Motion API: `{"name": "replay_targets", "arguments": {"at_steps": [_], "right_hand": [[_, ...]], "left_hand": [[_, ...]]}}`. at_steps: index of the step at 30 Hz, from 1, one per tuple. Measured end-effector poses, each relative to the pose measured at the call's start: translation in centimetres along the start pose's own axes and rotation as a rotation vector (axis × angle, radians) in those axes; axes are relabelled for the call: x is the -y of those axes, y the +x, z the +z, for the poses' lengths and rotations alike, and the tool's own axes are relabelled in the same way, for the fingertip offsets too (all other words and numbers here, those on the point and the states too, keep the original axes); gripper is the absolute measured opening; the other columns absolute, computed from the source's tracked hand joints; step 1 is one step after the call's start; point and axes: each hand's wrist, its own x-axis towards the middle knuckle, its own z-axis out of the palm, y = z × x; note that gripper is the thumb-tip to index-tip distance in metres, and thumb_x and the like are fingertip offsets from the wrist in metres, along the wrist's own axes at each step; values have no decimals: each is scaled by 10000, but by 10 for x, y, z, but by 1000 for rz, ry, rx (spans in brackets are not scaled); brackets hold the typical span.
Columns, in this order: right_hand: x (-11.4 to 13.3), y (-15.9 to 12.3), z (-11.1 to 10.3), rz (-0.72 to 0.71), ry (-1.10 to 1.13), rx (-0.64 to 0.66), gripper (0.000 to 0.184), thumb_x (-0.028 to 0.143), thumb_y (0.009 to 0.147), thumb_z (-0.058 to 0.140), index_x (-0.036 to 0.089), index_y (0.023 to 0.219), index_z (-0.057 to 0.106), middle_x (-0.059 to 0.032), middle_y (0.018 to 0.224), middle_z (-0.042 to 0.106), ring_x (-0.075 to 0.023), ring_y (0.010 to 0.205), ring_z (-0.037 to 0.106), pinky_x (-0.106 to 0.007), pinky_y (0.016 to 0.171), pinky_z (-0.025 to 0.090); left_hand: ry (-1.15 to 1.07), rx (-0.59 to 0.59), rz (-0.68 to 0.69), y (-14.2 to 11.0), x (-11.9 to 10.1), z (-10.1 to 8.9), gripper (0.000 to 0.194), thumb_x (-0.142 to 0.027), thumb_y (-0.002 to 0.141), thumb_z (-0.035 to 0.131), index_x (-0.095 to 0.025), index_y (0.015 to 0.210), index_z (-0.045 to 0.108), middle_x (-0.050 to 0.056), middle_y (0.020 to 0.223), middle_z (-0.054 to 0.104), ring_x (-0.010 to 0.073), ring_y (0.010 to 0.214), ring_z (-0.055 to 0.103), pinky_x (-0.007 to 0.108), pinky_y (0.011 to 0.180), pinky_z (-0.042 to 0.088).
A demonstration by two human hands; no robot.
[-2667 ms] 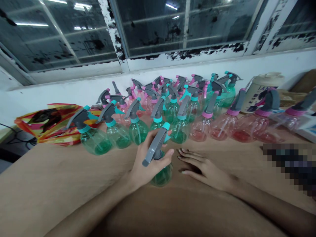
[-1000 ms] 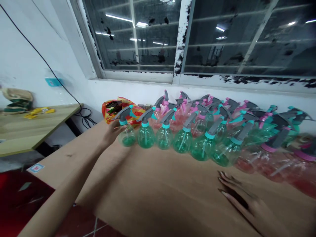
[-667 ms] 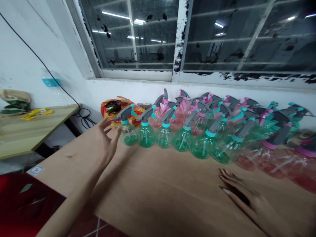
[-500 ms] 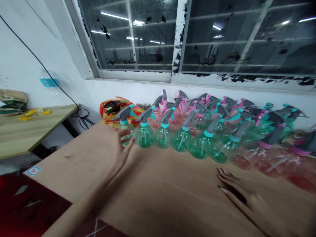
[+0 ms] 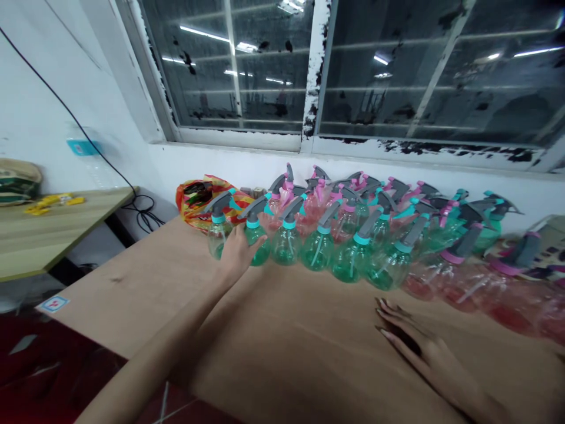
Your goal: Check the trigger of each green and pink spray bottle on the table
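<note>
Along the table stands a front row of round clear spray bottles with grey trigger heads. My left hand (image 5: 237, 252) is at the left end, in front of the gap between the leftmost spray bottle (image 5: 215, 238) and the second spray bottle (image 5: 260, 250), which has green at its base. Its thumb is spread across the second bottle's front, while the other fingers are partly hidden at that bottle's left side. Whether they touch it I cannot tell. My right hand (image 5: 419, 347) rests open on the tabletop, fingers stretched toward the green-tinted spray bottle (image 5: 388, 268), holding nothing.
Pink-collared spray bottles (image 5: 459, 282) continue the row rightward, with several more behind. A red-and-yellow plastic bag (image 5: 189, 215) lies at the back left. The wooden table (image 5: 282, 335) meets a wall below a window (image 5: 238, 76). A second table (image 5: 88, 218) stands left, beside a black cable (image 5: 148, 218).
My left hand has moved right, from the leftmost spray bottle to the second one. The right hand stays on the table. The view has shifted slightly to the right.
</note>
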Motion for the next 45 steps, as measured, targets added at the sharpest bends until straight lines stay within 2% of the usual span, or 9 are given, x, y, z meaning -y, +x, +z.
{"name": "replay_targets", "arguments": {"at_steps": [3, 10, 17, 24, 30, 37, 39, 42, 45], "right_hand": [[-1, 0, 0, -6, 10, 0, 444, 418, 899, 454, 224, 1291, 526, -58, 1382, 496, -268, 1283, 426, -490, 1055, 374], [3, 1, -2, -9, 35, -6, 442, 419, 905, 447, 211, 1288, 522, -71, 1379, 499, -252, 1297, 410, -481, 1068, 358], [2, 3, -3, -50, 55, -40, 395, 384, 910, 458, 229, 1264, 539, -57, 1358, 523, -237, 1279, 437, -483, 1058, 377], [2, 6, -6, -91, 50, -41, 407, 342, 920, 451, 219, 1304, 504, -72, 1365, 515, -231, 1283, 432, -483, 1057, 376], [3, 8, -10, -110, 38, -37, 427, 332, 923, 445, 195, 1325, 483, -92, 1362, 514, -229, 1282, 434, -469, 1056, 382], [4, 9, -11, -99, 30, -34, 432, 314, 922, 444, 185, 1333, 474, -94, 1375, 499, -234, 1295, 416, -471, 1059, 377], [5, 9, -12, -100, 26, -23, 421, 306, 923, 443, 184, 1324, 484, -91, 1374, 501, -231, 1300, 409, -468, 1066, 367], [6, 10, -13, -99, 28, -24, 410, 301, 920, 452, 198, 1314, 496, -84, 1371, 506, -229, 1297, 413, -468, 1067, 366], [6, 10, -13, -101, 25, -32, 418, 299, 917, 457, 206, 1324, 485, -82, 1364, 513, -232, 1291, 421, -474, 1054, 381]], "left_hand": [[27, 20, -14, -13, 0, -13, 433, -457, 747, 640, -165, 1047, 530, 155, 1036, 644, 377, 1003, 613, 503, 819, 481], [-66, 54, 15, -67, -3, -29, 492, -519, 697, 661, -191, 1026, 500, 89, 1008, 649, 271, 903, 656, 406, 735, 543], [80, 245, 91, -114, -72, -18, 611, -651, 709, 594, -186, 1092, 493, 104, 987, 636, 318, 870, 656, 459, 717, 533], [30, 399, 191, -118, -140, 10, 631, -666, 676, 614, -160, 1032, 497, 119, 995, 603, 349, 975, 608, 489, 798, 506], [-173, 532, 261, -110, -159, 24, 786, -623, 650, 672, -207, 1266, 417, 135, 1197, 533, 356, 1148, 500, 549, 942, 413], [-566, 730, 302, -88, -169, 32, 813, -426, 708, 707, -328, 1392, 278, 64, 1433, 391, 271, 1273, 421, 461, 1056, 342], [-634, 744, 307, -83, -173, 34, 775, -396, 709, 708, -305, 1375, 322, 69, 1350, 480, 260, 1197, 489, 430, 994, 403], [-618, 802, 293, -78, -179, 34, 607, -385, 741, 665, -220, 1287, 459, 42, 934, 637, 207, 825, 612, 342, 718, 504], [-537, 786, 302, -76, -184, 35, 404, -335, 783, 597, -186, 1157, 571, -47, 607, 516, 121, 513, 482, 266, 523, 430]]}}
